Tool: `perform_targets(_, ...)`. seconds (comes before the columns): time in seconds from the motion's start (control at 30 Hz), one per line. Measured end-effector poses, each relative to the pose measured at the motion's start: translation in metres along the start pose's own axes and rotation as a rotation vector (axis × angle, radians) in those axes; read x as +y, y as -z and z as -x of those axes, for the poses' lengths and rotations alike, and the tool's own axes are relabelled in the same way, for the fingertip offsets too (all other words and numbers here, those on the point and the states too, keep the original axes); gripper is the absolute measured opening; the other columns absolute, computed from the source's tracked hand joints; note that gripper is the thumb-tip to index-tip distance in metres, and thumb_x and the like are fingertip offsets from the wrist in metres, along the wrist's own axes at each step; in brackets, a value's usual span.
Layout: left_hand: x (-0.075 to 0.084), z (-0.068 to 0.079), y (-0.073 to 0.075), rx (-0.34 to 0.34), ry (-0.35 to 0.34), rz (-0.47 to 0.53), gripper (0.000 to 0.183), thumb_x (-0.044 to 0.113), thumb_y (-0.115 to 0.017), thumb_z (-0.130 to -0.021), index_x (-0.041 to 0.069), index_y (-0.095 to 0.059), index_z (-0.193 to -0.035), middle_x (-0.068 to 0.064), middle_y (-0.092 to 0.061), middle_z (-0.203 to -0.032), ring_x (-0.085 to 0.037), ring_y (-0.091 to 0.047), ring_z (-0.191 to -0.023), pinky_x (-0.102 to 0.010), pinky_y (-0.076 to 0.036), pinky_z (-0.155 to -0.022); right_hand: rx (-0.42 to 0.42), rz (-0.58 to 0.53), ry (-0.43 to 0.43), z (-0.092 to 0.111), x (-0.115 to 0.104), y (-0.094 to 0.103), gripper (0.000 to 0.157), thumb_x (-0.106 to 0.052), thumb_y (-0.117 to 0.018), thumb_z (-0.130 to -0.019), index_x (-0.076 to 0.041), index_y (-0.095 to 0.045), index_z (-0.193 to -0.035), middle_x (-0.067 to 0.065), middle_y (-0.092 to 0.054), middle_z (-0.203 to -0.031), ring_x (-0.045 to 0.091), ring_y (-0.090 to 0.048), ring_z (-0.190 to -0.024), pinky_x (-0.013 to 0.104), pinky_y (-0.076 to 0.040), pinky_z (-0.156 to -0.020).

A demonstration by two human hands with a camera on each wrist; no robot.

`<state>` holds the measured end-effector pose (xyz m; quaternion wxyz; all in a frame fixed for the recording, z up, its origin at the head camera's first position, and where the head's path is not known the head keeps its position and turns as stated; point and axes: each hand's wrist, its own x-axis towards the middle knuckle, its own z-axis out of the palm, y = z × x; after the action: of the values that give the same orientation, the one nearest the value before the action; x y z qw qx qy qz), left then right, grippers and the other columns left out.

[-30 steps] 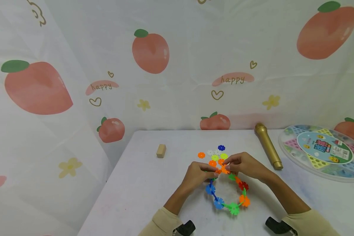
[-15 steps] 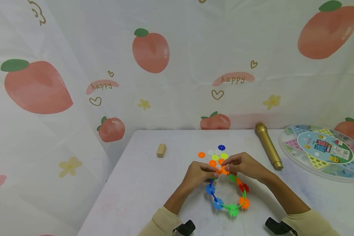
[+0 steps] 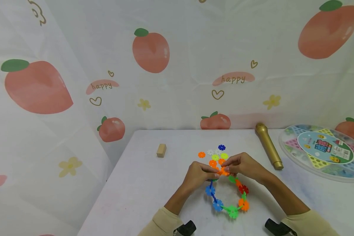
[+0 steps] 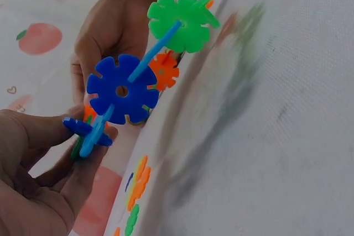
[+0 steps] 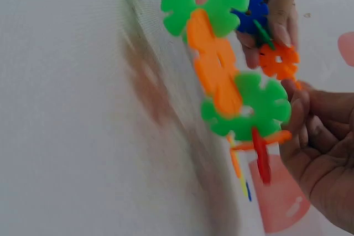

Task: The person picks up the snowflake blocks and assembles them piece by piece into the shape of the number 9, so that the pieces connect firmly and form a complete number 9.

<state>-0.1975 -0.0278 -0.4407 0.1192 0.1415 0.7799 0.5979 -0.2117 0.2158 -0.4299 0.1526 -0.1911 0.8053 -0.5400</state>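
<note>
You are holding up a ring of bright flower pieces (image 3: 233,212), to the left of the gold microphone (image 3: 268,146) and nearer to you. Your left hand (image 3: 197,174) is pinching the ring tight between thumb and finger. Your right hand (image 3: 243,165) is pinching its orange part. Loose flower pieces (image 3: 215,157) are lying left of the microphone, a wooden block (image 3: 161,150) is sitting farther left, and a round box (image 3: 324,147) is resting on its right.

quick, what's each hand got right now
Left hand: closed, pinching the chain of linked flower-shaped discs.
Right hand: closed, pinching an orange piece close to the left hand.
</note>
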Motion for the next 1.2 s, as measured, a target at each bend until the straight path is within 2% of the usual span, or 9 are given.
perform_targets(0.3,0.002,0.001,0.001,-0.006,-0.003,-0.065,0.007,0.016,-0.086,-0.090,0.010,-0.086,-0.093,0.004,-0.080,-0.086,-0.007,-0.070,-0.076,-0.022,-0.059,-0.071,-0.001,0.012,-0.013,-0.001,-0.003,-0.004,0.024,-0.012,-0.069,-0.100,0.004,-0.077,-0.116,0.012,-0.075,-0.086,0.023,-0.068,-0.071,0.031,-0.061,-0.070)
perform_targets(0.53,0.001,0.001,0.003,-0.032,0.020,-0.035,0.014,0.020,-0.082,-0.092,0.015,-0.084,-0.105,0.006,-0.079,-0.101,-0.008,-0.071,-0.090,-0.025,-0.060,-0.080,-0.021,0.007,-0.015,-0.002,0.000,-0.003,0.026,-0.015,-0.068,-0.101,0.001,-0.077,-0.119,0.011,-0.077,-0.094,0.025,-0.069,-0.077,0.032,-0.061,-0.073)
perform_targets(0.77,-0.001,-0.001,0.002,-0.035,0.008,-0.013,0.028,0.019,-0.079,-0.091,0.018,-0.080,-0.118,0.002,-0.079,-0.105,-0.010,-0.073,-0.093,-0.027,-0.060,-0.080,-0.017,0.045,-0.029,-0.001,0.003,0.004,0.028,-0.021,-0.073,-0.098,-0.006,-0.077,-0.121,0.010,-0.077,-0.105,0.028,-0.072,-0.089,0.037,-0.060,-0.077)
perform_targets(1.0,-0.001,-0.001,0.003,-0.047,0.015,-0.031,0.040,0.016,-0.077,-0.094,0.019,-0.075,-0.133,0.001,-0.077,-0.111,-0.011,-0.073,-0.093,-0.030,-0.062,-0.082,0.008,0.035,-0.059,0.000,0.004,0.009,0.033,-0.018,-0.074,-0.097,0.001,-0.074,-0.123,0.010,-0.074,-0.099,0.028,-0.070,-0.087,0.037,-0.061,-0.077)
perform_targets(1.2,-0.001,-0.001,0.003,-0.050,0.022,-0.063,0.042,0.013,-0.075,-0.093,0.019,-0.075,-0.134,0.002,-0.075,-0.113,-0.012,-0.069,-0.092,-0.030,-0.061,-0.083,0.012,0.034,-0.048,-0.001,0.007,0.009,0.035,-0.016,-0.073,-0.097,0.004,-0.072,-0.126,0.011,-0.074,-0.098,0.027,-0.068,-0.085,0.035,-0.060,-0.074)
